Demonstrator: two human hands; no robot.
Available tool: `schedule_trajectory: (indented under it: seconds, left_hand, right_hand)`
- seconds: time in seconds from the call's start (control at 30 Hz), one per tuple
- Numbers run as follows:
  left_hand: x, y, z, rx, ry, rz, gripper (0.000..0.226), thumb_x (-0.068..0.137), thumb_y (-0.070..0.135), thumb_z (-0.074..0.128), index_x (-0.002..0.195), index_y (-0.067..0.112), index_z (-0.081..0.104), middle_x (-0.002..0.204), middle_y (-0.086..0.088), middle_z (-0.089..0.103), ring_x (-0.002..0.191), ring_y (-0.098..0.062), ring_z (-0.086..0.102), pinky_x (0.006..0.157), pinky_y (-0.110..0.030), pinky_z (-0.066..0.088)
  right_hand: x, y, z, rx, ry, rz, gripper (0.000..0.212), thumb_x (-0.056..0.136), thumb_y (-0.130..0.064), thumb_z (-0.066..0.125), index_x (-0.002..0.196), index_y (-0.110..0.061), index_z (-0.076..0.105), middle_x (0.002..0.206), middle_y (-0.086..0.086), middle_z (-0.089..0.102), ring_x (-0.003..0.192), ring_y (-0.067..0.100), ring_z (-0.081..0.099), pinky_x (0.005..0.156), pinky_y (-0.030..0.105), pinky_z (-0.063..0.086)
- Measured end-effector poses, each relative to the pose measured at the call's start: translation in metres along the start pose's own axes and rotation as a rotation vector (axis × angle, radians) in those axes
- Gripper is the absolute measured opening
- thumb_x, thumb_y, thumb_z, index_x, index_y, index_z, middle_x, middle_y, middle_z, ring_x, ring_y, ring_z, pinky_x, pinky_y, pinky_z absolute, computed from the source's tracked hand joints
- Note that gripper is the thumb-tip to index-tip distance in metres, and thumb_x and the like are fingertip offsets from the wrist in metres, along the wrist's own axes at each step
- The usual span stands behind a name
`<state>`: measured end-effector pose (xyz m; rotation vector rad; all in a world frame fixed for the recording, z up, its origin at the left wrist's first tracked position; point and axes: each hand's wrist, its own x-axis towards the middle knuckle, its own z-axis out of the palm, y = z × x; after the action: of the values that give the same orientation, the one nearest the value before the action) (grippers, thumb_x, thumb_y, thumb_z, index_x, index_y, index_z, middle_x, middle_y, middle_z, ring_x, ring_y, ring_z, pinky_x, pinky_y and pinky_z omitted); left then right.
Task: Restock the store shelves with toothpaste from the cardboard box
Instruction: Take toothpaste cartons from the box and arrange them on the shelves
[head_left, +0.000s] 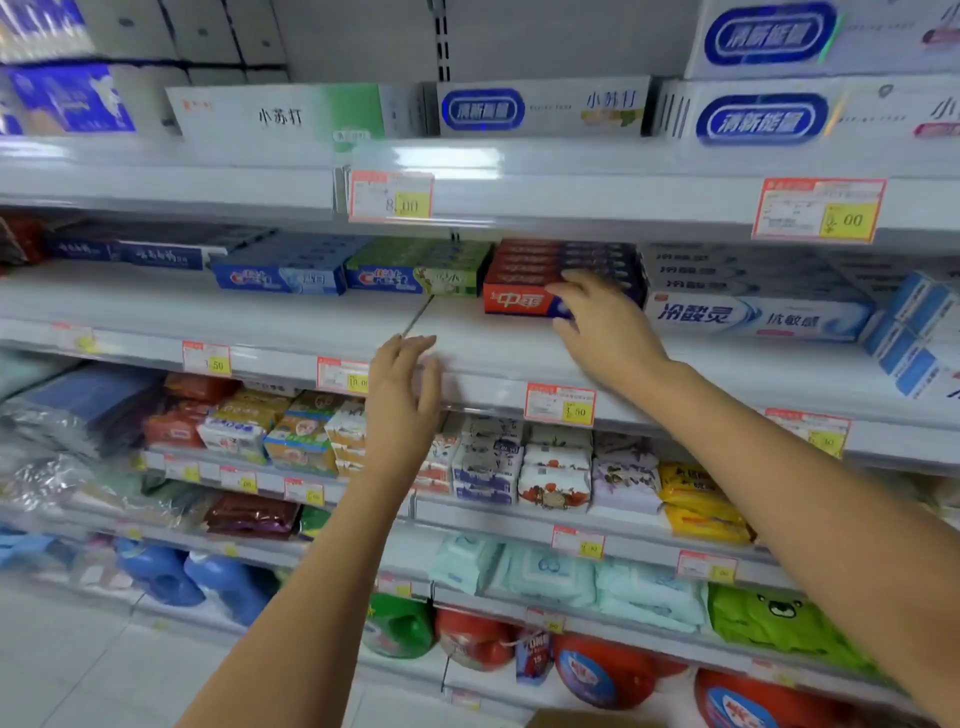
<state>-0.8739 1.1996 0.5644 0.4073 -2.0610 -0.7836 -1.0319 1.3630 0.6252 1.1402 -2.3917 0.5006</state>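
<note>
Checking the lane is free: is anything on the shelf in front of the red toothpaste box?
Nothing visible. The shelf before the red toothpaste box is bare to its edge; the right hand grips it, the left hand is further left.

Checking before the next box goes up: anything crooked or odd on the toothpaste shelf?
The blue-and-white boxes at the far right lean askew, unlike the flat white stack beside them. Nothing looks spilled or damaged.

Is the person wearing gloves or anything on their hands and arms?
No gloves. The left hand and right hand are bare: no rings showing on the fingers, no watch at the wrists, no sleeves in view on the forearms.
</note>
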Motion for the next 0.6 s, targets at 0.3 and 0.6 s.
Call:
schedule_trajectory:
  seconds: [0.3, 0.6]
  left_hand:
    - [-0.208, -0.046, 0.039, -0.139, -0.247, -0.309, 0.034, 0.086, 0.039, 0.057, 0.06, 0.021, 0.044, 0.067, 0.003, 0.05, 0.074, -0.013, 0.049, 0.07, -0.027, 0.038]
    - [-0.394, -0.119, 0.124, -0.028, -0.564, -0.883, 0.013, 0.082, 0.01, 0.066, 0.088, 0.012, 0.054, 0.095, -0.005, 0.056, 0.087, -0.023, 0.057, 0.081, -0.039, 0.048]
  right_hand:
    - [-0.167, -0.029, 0.018, 0.104, -0.084, -0.224, 0.04, 0.088, -0.044, 0.048, 0.056, -0.025, 0.034, 0.041, -0.003, 0.044, 0.038, 0.018, 0.046, 0.041, 0.021, 0.03]
    - [-0.365, 0.038, 0.194, 0.201, -1.033, 0.266, 0.047, 0.076, 0.006, 0.054, 0.116, -0.019, 0.051, 0.124, 0.001, 0.039, 0.116, 0.022, 0.046, 0.092, 0.032, 0.042]
